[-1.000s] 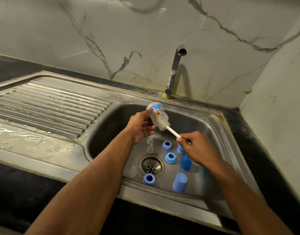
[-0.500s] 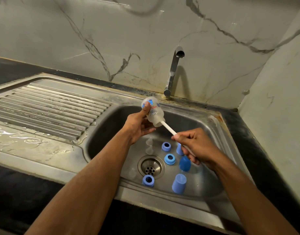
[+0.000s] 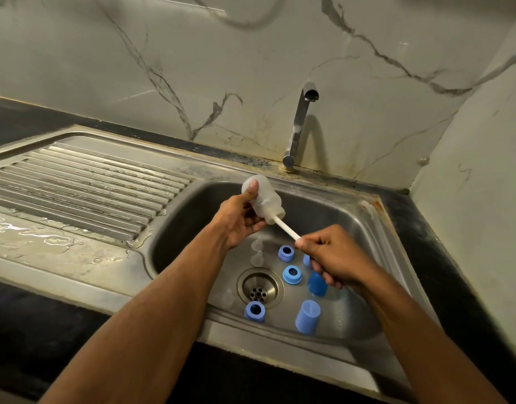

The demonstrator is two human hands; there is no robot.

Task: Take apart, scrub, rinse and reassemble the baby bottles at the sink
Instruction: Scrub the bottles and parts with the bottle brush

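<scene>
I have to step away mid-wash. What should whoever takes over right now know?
Left hand grips the clear bottle over the sink. Right hand holds the brush handle, head inside the bottle.
Done: parts apart; three blue rings, blue caps and clear teats on the basin floor.
Left: finish scrubbing, rinse (tap is off), reassemble.

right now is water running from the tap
No, the tap shows no stream below its spout, and the left hand holds the bottle off to its side.
</scene>
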